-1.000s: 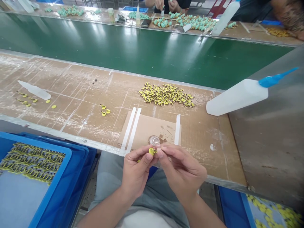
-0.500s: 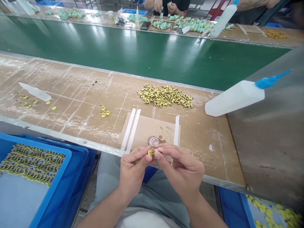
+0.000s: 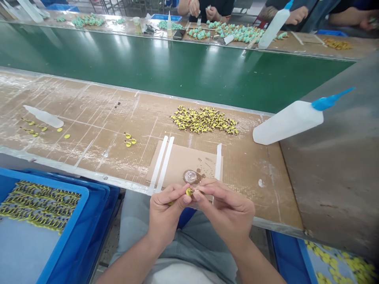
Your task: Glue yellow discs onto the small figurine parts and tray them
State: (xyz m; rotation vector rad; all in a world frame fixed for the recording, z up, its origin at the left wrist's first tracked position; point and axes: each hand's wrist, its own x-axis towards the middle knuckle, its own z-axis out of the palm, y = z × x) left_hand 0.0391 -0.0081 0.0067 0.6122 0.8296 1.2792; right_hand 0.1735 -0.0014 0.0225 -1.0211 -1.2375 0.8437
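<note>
My left hand (image 3: 167, 211) is closed, pinching a small round yellow disc (image 3: 188, 192) between thumb and forefinger. A bit of another yellow piece shows under its fingers. My right hand (image 3: 227, 209) is closed too, its thumb and fingertips pressed together against the right side of the disc. A tiny dark part shows there, mostly hidden by the fingertips. Just beyond both hands, a blob of clear glue (image 3: 190, 176) lies on a cardboard sheet (image 3: 177, 161) held by white tape strips. Further back is a pile of small yellow-and-dark pieces (image 3: 204, 119).
A white bottle with a blue nozzle (image 3: 287, 122) leans at the right, beside a metal panel (image 3: 331, 157). Blue trays of yellow parts flank me, one at left (image 3: 84, 201), one at right (image 3: 308, 260). Beyond the green belt (image 3: 148, 59), people work with turquoise pieces (image 3: 242, 31).
Both hands keep their pinch on the yellow disc, with only slight finger movement. The view has shifted a little. Across the belt, a person's hand at the right has moved lower.
</note>
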